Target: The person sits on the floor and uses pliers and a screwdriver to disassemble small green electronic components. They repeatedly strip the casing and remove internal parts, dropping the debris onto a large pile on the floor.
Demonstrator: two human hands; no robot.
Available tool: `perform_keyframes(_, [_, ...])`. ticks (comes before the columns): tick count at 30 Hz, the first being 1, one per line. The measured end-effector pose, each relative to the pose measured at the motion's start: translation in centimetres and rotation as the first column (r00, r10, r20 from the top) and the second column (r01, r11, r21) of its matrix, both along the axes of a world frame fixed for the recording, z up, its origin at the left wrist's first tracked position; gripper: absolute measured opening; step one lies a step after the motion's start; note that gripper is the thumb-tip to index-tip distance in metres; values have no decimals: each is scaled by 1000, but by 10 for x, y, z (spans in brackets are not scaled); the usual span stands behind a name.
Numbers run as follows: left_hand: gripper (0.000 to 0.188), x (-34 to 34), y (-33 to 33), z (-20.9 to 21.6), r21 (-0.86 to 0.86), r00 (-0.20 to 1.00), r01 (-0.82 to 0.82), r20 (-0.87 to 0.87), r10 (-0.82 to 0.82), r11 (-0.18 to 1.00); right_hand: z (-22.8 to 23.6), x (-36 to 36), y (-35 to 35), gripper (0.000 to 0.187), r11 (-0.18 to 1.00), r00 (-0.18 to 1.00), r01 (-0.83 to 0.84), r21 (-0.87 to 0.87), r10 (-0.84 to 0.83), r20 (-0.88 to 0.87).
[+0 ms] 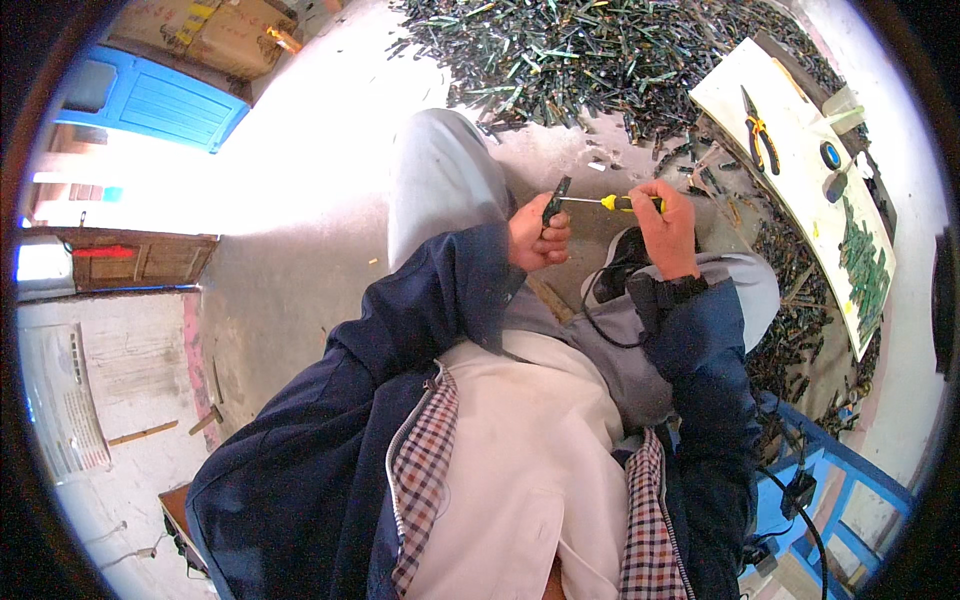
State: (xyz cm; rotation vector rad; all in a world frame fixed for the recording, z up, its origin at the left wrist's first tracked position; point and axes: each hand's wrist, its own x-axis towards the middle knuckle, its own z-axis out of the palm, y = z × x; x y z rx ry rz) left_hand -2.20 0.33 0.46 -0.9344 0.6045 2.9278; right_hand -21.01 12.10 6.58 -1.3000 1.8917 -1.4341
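Observation:
My left hand (540, 235) is closed around a dark, narrow strip-shaped piece (557, 200), which sticks up out of the fist. In my right hand (667, 228) is a screwdriver (618, 203) with a yellow and black handle. Its thin metal shaft points left, and the tip meets the dark piece or lies right against it; I cannot tell whether it is wedged in. Both hands are in front of my lap, between my grey-trousered knees. The lower end of the dark piece is hidden by my left fingers.
A large heap of dark strips (570, 60) covers the floor ahead and down the right side. On the right, a pale board (800, 215) bears pliers (760, 130), a blue roll (830, 155) and green strips (865, 265). A blue frame (840, 465) with cables stands lower right.

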Motion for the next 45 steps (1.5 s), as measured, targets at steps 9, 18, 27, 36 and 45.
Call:
perform_keyframes(9, [46, 6, -3, 3, 9, 997, 26, -76, -25, 1000, -16, -11, -7, 20, 998, 996, 52, 45, -55, 70])
perform_keyframes(18, [44, 1, -6, 11, 9, 992, -14, -125, 15, 1000, 8, 19, 20, 11, 967, 975, 54, -248, -105, -197])
perform_keyframes(27, [44, -2, -4, 10, -9, 995, -37, -96, 36, 999, 11, 22, 14, 9, 963, 914, -79, -259, -34, -405])
perform_keyframes(36, [46, -3, 1, 17, -48, 999, -47, -25, 46, 998, 18, 20, 17, 11, 990, 978, 9, -137, -37, -207])
perform_keyframes(45, [49, -1, -3, 10, -17, 1000, 10, -22, -10, 1000, 9, 13, 4, 19, 1000, 962, -9, 30, 1, 272])
